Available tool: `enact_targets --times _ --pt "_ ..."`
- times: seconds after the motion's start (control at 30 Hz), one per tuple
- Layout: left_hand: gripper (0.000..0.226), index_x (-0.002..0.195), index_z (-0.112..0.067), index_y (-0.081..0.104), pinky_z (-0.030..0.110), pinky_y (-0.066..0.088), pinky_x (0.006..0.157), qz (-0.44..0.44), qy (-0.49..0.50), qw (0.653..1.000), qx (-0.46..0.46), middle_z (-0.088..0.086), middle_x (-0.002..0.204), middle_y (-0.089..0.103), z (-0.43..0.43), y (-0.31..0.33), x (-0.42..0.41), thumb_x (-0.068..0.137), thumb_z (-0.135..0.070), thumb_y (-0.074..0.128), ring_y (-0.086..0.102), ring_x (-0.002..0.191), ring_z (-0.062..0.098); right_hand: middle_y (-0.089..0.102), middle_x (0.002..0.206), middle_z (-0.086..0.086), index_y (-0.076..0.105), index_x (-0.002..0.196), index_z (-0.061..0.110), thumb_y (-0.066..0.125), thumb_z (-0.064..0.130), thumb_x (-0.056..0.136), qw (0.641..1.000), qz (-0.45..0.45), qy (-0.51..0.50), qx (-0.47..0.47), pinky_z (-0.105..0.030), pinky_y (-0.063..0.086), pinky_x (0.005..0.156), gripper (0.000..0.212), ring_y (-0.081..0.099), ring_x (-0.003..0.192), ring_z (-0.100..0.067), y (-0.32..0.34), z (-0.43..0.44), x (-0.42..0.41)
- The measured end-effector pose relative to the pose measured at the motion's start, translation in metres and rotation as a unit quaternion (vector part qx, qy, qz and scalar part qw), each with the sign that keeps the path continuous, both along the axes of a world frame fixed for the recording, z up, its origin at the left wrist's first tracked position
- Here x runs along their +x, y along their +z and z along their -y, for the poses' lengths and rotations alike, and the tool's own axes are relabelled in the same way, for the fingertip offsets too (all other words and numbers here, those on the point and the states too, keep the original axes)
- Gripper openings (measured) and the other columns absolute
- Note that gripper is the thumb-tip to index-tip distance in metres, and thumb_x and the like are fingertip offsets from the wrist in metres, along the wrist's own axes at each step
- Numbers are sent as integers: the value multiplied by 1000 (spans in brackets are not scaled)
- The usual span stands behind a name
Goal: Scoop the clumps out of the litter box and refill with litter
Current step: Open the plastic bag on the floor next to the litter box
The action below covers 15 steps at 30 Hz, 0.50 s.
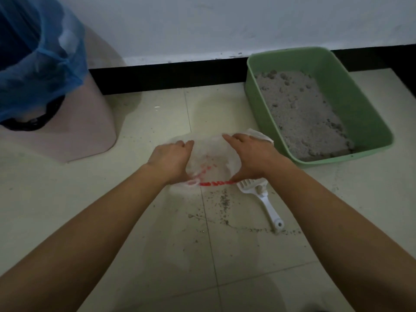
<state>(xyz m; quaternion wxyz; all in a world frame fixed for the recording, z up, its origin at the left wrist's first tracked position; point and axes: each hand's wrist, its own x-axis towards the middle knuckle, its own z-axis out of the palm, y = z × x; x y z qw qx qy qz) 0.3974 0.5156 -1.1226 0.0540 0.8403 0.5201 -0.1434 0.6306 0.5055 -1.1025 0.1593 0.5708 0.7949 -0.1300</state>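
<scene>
A green litter box (351, 113) stands on the floor at the right, against the wall, holding grey litter (301, 113) with several brownish clumps near its far end. A thin white plastic bag with red print (211, 161) lies on the tiles in the middle. My left hand (171, 161) grips its left side and my right hand (249, 158) grips its right side, spreading it between them. A white slotted scoop (265, 199) lies on the floor just under my right wrist, with a clump in its head.
A pink bin (90, 122) lined with a blue bag (38, 59) stands at the left. Spilled litter grains (222, 203) dot the tiles in front of the bag. A white wall with a black skirting (168, 77) runs behind.
</scene>
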Motion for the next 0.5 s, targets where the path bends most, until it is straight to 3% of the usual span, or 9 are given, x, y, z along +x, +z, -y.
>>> enact_targets --times 0.07,0.17,0.27,0.37,0.5 --pt "125 154 -16 0 41 27 114 -57 -17 998 -37 14 154 24 0 -10 -3 66 -78 63 28 140 31 19 161 -1 -4 156 29 78 80 48 1000 17 -4 -18 -52 38 110 145 32 143 -25 0 -5 1" --pt "132 151 -20 -21 40 2 120 -34 -5 992 -122 11 161 -8 -7 -23 -7 66 -79 62 -3 149 29 12 162 -3 -10 156 29 79 80 45 998 37 -8 -48 -53 29 115 151 21 147 -26 0 -13 4" --pt "129 150 -22 -23 39 4 121 28 -1 987 -159 6 162 -11 -18 -32 -6 70 -72 65 -5 149 26 5 164 -5 -13 155 29 81 75 49 998 42 -14 -51 -56 18 119 149 12 150 -28 -5 -28 5" --pt "123 151 -26 -20 37 11 121 118 28 975 -186 1 163 -6 -31 -44 -5 74 -57 72 0 149 21 -1 165 -8 -12 156 26 80 62 65 999 40 -17 -24 -59 5 118 134 -2 152 -31 -13 -45 3" --pt "120 153 -26 -8 36 15 120 206 78 962 -164 4 161 6 -42 -65 -4 70 -47 77 8 148 24 2 163 -14 -2 157 26 70 48 78 999 5 -30 23 -56 7 118 110 0 150 -36 -31 -66 -6"
